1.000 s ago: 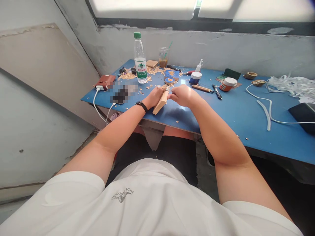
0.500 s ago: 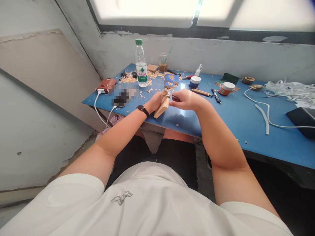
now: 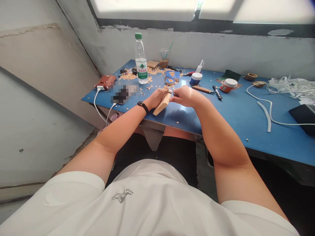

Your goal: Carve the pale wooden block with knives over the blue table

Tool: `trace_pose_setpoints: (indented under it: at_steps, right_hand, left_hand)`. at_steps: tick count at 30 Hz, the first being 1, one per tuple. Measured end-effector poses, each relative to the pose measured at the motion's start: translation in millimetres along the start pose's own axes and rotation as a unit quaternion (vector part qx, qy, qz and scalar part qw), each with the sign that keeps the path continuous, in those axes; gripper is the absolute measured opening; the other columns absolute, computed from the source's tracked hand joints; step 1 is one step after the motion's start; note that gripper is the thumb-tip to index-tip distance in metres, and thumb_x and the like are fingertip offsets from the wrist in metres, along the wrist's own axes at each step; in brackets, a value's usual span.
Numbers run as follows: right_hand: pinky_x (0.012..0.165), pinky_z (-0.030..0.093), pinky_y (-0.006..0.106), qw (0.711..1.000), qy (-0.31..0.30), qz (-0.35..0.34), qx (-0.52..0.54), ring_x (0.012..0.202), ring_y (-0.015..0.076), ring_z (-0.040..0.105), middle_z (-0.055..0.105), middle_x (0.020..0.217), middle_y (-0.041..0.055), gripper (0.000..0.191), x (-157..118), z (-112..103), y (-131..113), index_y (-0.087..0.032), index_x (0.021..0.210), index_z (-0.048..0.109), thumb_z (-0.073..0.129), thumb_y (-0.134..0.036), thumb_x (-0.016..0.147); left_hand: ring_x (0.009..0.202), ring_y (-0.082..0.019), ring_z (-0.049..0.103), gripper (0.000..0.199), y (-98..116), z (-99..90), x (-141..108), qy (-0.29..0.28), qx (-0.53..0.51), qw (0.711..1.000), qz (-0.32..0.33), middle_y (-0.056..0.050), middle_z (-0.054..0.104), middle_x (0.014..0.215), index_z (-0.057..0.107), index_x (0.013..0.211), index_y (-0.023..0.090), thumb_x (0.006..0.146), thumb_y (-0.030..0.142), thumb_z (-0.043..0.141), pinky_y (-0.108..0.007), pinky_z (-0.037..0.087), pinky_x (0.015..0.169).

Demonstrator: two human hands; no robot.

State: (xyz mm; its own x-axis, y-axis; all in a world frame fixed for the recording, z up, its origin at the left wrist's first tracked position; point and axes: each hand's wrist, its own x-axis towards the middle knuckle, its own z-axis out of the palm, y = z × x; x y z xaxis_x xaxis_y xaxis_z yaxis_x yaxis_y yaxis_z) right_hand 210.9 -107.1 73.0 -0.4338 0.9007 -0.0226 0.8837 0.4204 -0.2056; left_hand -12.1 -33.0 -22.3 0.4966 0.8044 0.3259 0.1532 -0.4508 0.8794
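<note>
My left hand is wrapped round a pale wooden block, held on a slant above the front edge of the table. A small round wooden piece shows at the block's top end, beside my left fingers; its lower part is hidden. Close on the right, my right hand is closed on a slim dark tool, of which only a short bit shows. The tool's kind and its working end cannot be made out.
Wood shavings lie round a water bottle. Behind the hands are blue painted pieces, a blue paint jar and wooden-handled tools. An orange-labelled jar, a marker and white cable lie rightward.
The round wooden piece has turned, showing more of its face. The block has tilted slightly, and my right hand has shifted a little to the right. The whole view has moved slightly.
</note>
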Motion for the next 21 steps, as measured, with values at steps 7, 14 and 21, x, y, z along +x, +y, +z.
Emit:
trace_pose_setpoints:
  at_steps: [7, 14, 21]
  right_hand:
    - [0.078, 0.036, 0.041, 0.995, 0.013, 0.039, -0.086, 0.092, 0.0287, 0.066, 0.082, 0.103, 0.0209, 0.066, 4, 4, -12, -0.018, 0.107, 0.080, 0.051, -0.071, 0.133]
    - [0.078, 0.041, 0.041, 0.992, 0.029, 0.047, -0.111, 0.103, 0.0362, 0.078, 0.089, 0.114, 0.0248, 0.056, 11, 13, -7, -0.017, 0.119, 0.087, 0.058, -0.063, 0.131]
    - [0.077, 0.039, 0.039, 0.996, 0.011, 0.023, -0.082, 0.092, 0.0272, 0.069, 0.084, 0.107, 0.0195, 0.045, 5, 5, -4, -0.024, 0.098, 0.067, 0.066, -0.054, 0.131]
  left_hand:
    - [0.066, -0.019, 0.051, 0.075, 1, 1.4, 3, 0.030, -0.031, 0.999, -0.024, -0.005, 0.060, 0.065, 0.054, 0.070, 0.028, 0.116, 0.086, 0.066, -0.038, 0.040, 0.064]
    - [0.062, -0.017, 0.049, 0.075, 4, 1.2, 0, 0.052, -0.004, 0.998, -0.034, -0.003, 0.058, 0.061, 0.053, 0.070, 0.027, 0.122, 0.080, 0.061, -0.036, 0.040, 0.061]
    - [0.064, -0.016, 0.049, 0.088, 7, 2.2, 0, 0.061, -0.001, 0.997, -0.041, 0.000, 0.053, 0.062, 0.052, 0.068, 0.027, 0.115, 0.100, 0.063, -0.036, 0.042, 0.065]
